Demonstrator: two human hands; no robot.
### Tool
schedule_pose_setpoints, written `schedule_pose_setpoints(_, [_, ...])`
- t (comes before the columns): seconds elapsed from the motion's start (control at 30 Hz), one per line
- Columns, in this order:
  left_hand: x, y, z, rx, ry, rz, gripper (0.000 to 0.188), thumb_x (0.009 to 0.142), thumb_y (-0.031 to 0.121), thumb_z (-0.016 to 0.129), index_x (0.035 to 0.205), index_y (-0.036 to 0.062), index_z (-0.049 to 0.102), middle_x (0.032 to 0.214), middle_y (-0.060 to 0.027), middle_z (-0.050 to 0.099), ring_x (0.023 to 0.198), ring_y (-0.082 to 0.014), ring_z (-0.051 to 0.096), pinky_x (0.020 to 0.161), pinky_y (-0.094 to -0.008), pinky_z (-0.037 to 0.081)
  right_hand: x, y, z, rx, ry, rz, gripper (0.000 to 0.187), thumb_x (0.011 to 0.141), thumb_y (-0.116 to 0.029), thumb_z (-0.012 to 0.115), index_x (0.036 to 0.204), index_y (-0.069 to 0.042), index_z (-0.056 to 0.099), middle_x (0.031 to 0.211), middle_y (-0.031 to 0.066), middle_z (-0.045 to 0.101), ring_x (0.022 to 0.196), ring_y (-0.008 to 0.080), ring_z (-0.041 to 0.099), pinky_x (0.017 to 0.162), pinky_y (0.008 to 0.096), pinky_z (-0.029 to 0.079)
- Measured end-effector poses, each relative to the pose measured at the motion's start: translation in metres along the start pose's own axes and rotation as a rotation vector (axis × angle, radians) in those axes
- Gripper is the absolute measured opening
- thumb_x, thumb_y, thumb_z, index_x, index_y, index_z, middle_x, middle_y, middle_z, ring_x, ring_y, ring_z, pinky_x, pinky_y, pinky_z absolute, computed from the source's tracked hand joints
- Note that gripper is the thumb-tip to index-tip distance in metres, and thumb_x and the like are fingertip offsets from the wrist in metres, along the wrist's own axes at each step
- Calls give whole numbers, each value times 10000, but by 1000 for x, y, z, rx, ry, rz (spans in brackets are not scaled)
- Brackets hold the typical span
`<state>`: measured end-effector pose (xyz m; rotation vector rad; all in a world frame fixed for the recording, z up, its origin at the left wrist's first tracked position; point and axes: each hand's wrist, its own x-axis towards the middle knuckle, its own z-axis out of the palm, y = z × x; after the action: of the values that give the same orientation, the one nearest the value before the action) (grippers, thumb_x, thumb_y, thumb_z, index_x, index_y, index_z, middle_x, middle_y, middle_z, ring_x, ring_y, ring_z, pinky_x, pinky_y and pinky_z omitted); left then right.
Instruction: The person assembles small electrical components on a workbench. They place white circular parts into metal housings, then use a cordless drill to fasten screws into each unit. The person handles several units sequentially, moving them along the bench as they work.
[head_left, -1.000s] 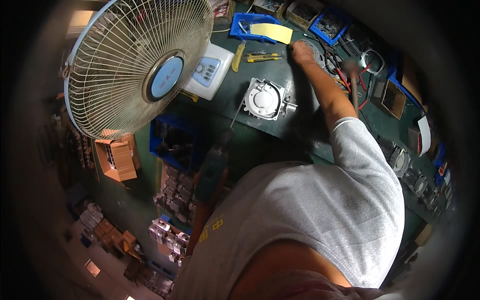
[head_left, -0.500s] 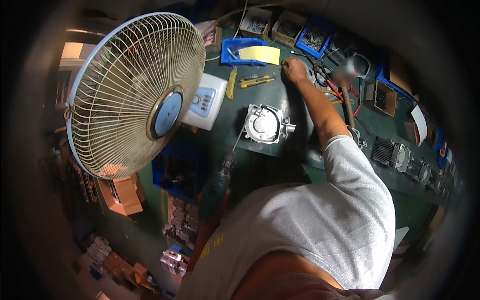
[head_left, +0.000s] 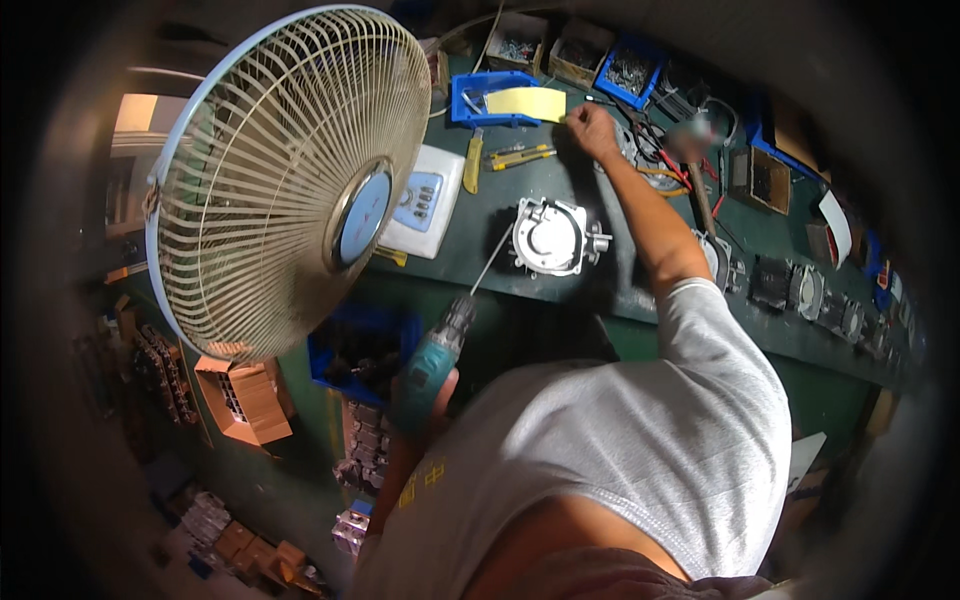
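Observation:
My left hand [head_left: 446, 393] is wrapped around the grip of a teal power drill [head_left: 430, 368], mostly hidden behind the tool. From the drill's dark chuck, a long thin bit [head_left: 490, 262] points up to the left edge of a silver metal housing [head_left: 552, 240]; I cannot tell whether the tip touches it. The housing lies on the green bench, its round face upward. Across the bench, my right hand [head_left: 594, 134] has its fingers curled together low over the surface, beside a yellow paper strip [head_left: 530, 103]. Whatever is between those fingertips is too small to make out.
A large fan [head_left: 290, 190] stands close on the left. Yellow-handled cutters [head_left: 473, 162], a blue bin [head_left: 465, 105] and boxes of screws [head_left: 630, 75] lie farther back. To the right are a hammer [head_left: 700, 190], pliers [head_left: 650, 140] and more metal housings [head_left: 805, 290].
The view has shifted, so the fan and housing appear farther right. The drill has come into brighter light, its bit still beside the housing. My right hand stays near the yellow strip.

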<state>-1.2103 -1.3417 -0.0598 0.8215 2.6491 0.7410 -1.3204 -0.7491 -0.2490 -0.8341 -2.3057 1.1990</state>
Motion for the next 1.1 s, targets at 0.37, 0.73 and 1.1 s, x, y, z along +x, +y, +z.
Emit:
schedule_pose_setpoints(0.37, [80, 59, -54, -694, -201, -49, 344, 919, 181, 716, 1216, 18, 652, 1095, -57, 686, 976, -152, 622, 870, -325, 511, -206, -206, -110, 1002, -167, 541, 239, 941, -43, 690, 1163, 41, 663, 1000, 111, 713, 831, 156, 690, 761, 292, 614])
schedule_pose_setpoints(0.73, [89, 63, -64, -692, -291, 83, 358, 922, 96, 701, 1268, 20, 644, 1172, -73, 688, 1081, -182, 630, 956, -331, 489, -239, -209, -107, 1286, -227, 572, 224, 969, -27, 647, 1184, 34, 640, 989, 94, 700, 860, 147, 699, 788, 292, 640])
schedule_pose_setpoints(1.1, [86, 87, -62, -665, -259, -17, 335, 908, 122, 697, 1224, 17, 659, 1053, -56, 702, 921, -146, 641, 854, -307, 508, -228, -194, -126, 1405, -287, 593, 233, 975, -32, 640, 1200, 28, 639, 1011, 105, 700, 886, 162, 696, 821, 317, 639])
